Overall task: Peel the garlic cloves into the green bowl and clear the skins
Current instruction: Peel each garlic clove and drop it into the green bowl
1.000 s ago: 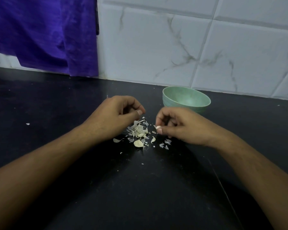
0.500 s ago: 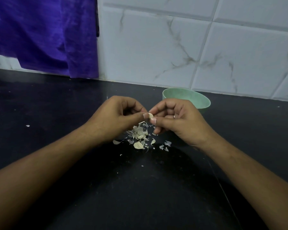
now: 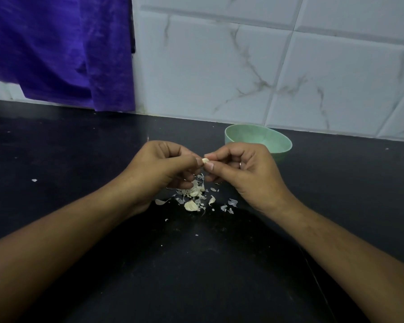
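A small pale garlic clove (image 3: 205, 160) is pinched between the fingertips of my left hand (image 3: 163, 166) and my right hand (image 3: 243, 169), held a little above the black counter (image 3: 196, 264). Right under the hands lies a heap of papery garlic skins (image 3: 195, 194), with a larger pale piece (image 3: 191, 205) at its near edge. The green bowl (image 3: 266, 139) stands just behind my right hand; its inside is partly hidden by the hand.
A purple cloth (image 3: 56, 50) hangs over the white tiled wall (image 3: 243, 66) at the back left. Stray skin flakes (image 3: 34, 180) dot the counter to the left and in front of the heap.
My right hand rose from the counter beside the skins and met my left hand; both now pinch the clove together above the heap.
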The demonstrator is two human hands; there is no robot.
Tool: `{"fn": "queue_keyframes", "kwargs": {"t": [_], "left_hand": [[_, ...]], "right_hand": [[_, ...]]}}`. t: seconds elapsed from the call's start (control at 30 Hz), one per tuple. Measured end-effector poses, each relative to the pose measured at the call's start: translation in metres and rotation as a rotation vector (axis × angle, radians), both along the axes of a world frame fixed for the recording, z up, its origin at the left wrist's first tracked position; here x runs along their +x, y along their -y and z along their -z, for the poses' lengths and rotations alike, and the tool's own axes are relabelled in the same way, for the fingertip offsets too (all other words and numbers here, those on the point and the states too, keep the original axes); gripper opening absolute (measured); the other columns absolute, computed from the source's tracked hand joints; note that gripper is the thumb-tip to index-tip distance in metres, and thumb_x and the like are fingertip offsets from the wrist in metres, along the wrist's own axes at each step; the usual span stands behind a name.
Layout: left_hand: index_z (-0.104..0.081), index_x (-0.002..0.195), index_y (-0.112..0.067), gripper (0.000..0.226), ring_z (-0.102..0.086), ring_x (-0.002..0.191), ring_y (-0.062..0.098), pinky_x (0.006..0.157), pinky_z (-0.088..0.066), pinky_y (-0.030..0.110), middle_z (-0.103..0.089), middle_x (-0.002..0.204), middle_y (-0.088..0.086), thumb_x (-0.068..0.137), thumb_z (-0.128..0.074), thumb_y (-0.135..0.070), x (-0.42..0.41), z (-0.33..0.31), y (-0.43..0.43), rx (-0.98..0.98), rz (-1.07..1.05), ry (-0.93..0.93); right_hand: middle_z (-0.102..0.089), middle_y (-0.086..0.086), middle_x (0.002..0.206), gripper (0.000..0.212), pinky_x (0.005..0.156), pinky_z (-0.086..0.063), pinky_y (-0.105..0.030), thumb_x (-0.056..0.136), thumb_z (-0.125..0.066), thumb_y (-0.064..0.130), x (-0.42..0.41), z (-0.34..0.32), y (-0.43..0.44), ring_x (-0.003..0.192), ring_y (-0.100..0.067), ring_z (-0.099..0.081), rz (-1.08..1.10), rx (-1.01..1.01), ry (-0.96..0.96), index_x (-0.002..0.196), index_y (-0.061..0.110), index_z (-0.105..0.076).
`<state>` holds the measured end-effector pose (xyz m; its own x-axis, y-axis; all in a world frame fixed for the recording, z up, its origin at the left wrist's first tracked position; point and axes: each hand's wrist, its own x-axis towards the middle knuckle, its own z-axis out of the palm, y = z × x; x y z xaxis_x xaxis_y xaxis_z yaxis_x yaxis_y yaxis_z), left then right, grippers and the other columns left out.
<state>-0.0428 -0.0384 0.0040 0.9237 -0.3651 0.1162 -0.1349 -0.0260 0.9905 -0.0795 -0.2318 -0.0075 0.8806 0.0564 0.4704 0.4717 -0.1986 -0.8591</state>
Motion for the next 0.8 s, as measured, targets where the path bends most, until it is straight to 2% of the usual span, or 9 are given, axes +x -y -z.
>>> {"fn": "queue_keyframes", "kwargs": {"t": [0.2, 0.43, 0.53, 0.6, 0.67, 0.73, 0.8], "left_hand": [[-0.072, 0.082, 0.002, 0.010, -0.060, 0.055, 0.010, 0.055, -0.060, 0.024, -0.064, 0.065, 0.005, 0.089, -0.067, -0.001, -0.005, -0.005, 0.005, -0.087, -0.058, -0.154], [-0.068, 0.079, -0.002, 0.014, -0.059, 0.051, 0.010, 0.052, -0.059, 0.025, -0.059, 0.058, 0.001, 0.091, -0.061, -0.002, -0.009, -0.007, 0.008, -0.144, -0.072, -0.280], [-0.065, 0.071, -0.006, 0.023, -0.058, 0.049, 0.010, 0.056, -0.063, 0.027, -0.058, 0.057, 0.001, 0.093, -0.060, -0.002, -0.009, -0.006, 0.010, -0.171, -0.067, -0.314], [-0.066, 0.074, -0.006, 0.021, -0.060, 0.052, 0.009, 0.059, -0.063, 0.027, -0.059, 0.061, 0.002, 0.094, -0.061, -0.004, -0.009, -0.006, 0.010, -0.177, -0.059, -0.293], [-0.070, 0.086, 0.003, 0.013, -0.064, 0.061, 0.011, 0.059, -0.062, 0.026, -0.065, 0.073, 0.011, 0.094, -0.064, -0.005, -0.008, -0.006, 0.008, -0.170, -0.041, -0.232], [-0.070, 0.097, 0.013, 0.020, -0.067, 0.068, 0.013, 0.060, -0.062, 0.025, -0.070, 0.086, 0.018, 0.093, -0.068, -0.007, -0.007, -0.005, 0.006, -0.146, -0.044, -0.142], [-0.074, 0.096, 0.008, 0.017, -0.067, 0.069, 0.011, 0.061, -0.062, 0.026, -0.072, 0.083, 0.014, 0.093, -0.071, -0.009, -0.006, -0.006, 0.004, -0.113, -0.049, -0.050]], "right_hand": [[-0.079, -0.012, 0.087, 0.011, 0.070, -0.062, -0.030, 0.090, -0.074, -0.004, -0.001, 0.002, -0.007, 0.074, -0.025, -0.077, 0.014, 0.034, 0.028, 0.101, -0.002, -0.075], [-0.080, -0.010, 0.090, 0.012, 0.076, -0.064, -0.038, 0.091, -0.076, -0.001, -0.001, 0.005, -0.011, 0.077, -0.026, -0.078, 0.036, 0.012, 0.067, 0.103, 0.000, -0.076], [-0.079, -0.012, 0.092, 0.013, 0.077, -0.065, -0.041, 0.091, -0.075, -0.001, 0.001, 0.005, -0.013, 0.079, -0.030, -0.078, 0.025, 0.036, 0.062, 0.104, -0.001, -0.076], [-0.079, -0.013, 0.092, 0.013, 0.076, -0.064, -0.040, 0.092, -0.074, -0.001, 0.003, 0.003, -0.013, 0.079, -0.032, -0.078, 0.019, 0.046, 0.059, 0.105, -0.002, -0.075], [-0.079, -0.015, 0.091, 0.015, 0.076, -0.063, -0.037, 0.094, -0.072, 0.001, 0.005, 0.001, -0.011, 0.081, -0.031, -0.078, 0.004, 0.048, 0.056, 0.109, -0.004, -0.074], [-0.079, -0.016, 0.091, 0.018, 0.079, -0.063, -0.038, 0.094, -0.072, 0.002, 0.005, -0.002, -0.009, 0.082, -0.030, -0.078, -0.009, 0.057, 0.063, 0.111, -0.004, -0.074], [-0.078, -0.018, 0.092, 0.019, 0.082, -0.063, -0.039, 0.092, -0.073, 0.000, 0.006, -0.004, -0.006, 0.085, -0.032, -0.078, -0.030, 0.076, 0.059, 0.111, -0.005, -0.073]]}}
